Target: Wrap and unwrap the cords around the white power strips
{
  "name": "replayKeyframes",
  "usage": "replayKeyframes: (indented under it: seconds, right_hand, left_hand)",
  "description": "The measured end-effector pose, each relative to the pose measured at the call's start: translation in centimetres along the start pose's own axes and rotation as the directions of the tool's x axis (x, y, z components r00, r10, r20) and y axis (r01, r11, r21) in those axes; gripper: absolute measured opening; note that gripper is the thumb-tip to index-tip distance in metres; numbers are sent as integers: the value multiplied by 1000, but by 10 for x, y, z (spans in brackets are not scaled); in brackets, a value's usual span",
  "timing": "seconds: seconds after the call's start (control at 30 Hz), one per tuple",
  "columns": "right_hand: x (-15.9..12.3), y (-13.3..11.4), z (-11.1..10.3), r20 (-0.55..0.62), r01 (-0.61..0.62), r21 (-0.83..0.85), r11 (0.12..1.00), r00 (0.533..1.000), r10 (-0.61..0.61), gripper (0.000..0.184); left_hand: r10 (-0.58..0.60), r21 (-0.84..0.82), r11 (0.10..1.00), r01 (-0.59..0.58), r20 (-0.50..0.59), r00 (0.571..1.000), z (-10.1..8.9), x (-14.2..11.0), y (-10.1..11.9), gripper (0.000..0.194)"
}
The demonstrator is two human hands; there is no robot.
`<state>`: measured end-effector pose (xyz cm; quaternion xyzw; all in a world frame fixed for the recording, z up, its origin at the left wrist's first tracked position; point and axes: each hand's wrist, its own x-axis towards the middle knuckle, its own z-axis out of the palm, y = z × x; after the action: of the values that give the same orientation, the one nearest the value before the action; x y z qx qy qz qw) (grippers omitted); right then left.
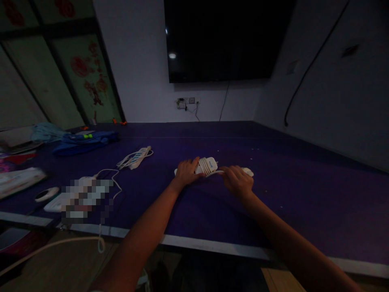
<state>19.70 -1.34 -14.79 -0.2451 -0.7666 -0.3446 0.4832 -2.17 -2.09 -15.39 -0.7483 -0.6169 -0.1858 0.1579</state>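
Observation:
A white power strip point(212, 163) lies on the purple tabletop in front of me, its white cord point(206, 165) wound around its body in several turns. My left hand point(186, 172) is closed over the strip's left part, with the thumb and fingers near the windings. To the right, my right hand point(238, 179) grips a loose stretch of the cord that runs across from the strip. A white rounded end, apparently the plug point(248, 172), shows just beyond the right hand's knuckles. The palms hide parts of the strip and cord.
Another power strip point(140, 157) wrapped in cord lies left of centre. Nearer on the left are a white power strip point(54, 204), partly blurred out, and a white oval object point(47, 194). Blue cloth point(86, 142) lies farther back. A dark television point(227, 40) hangs on the wall.

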Motion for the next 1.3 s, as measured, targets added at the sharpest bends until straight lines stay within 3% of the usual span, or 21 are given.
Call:
replayKeyframes:
  seconds: [0.2,0.37,0.63,0.8,0.97,1.1,1.3]
  right_hand:
    - [-3,3,4,48,-110,30,993,993,109,17]
    - [-5,5,6,123,-175,33,984,978,170,23]
    - [-7,11,12,248,-380,120,917,906,343,32]
    - [-11,20,23,448,-543,312,780,808,383,32]
    - [-15,30,33,594,-666,499,554,729,340,35]
    - [-15,32,34,685,-761,521,387,643,343,44]
    - [-10,30,30,730,-827,497,264,563,387,46]
  left_hand:
    - [127,-44,991,-127,-20,992,-5,-3,10,111]
    - [259,-35,965,-259,-10,966,-9,-5,23,106]
    - [377,12,926,-377,-14,926,-12,-4,36,101]
    - [406,51,913,-406,-5,914,-11,-5,37,96]
    - [434,54,900,-433,6,901,-11,-6,40,89]
    - [443,38,896,-443,11,897,-12,-7,41,87]
    - [428,14,903,-429,18,903,-12,-7,41,85]
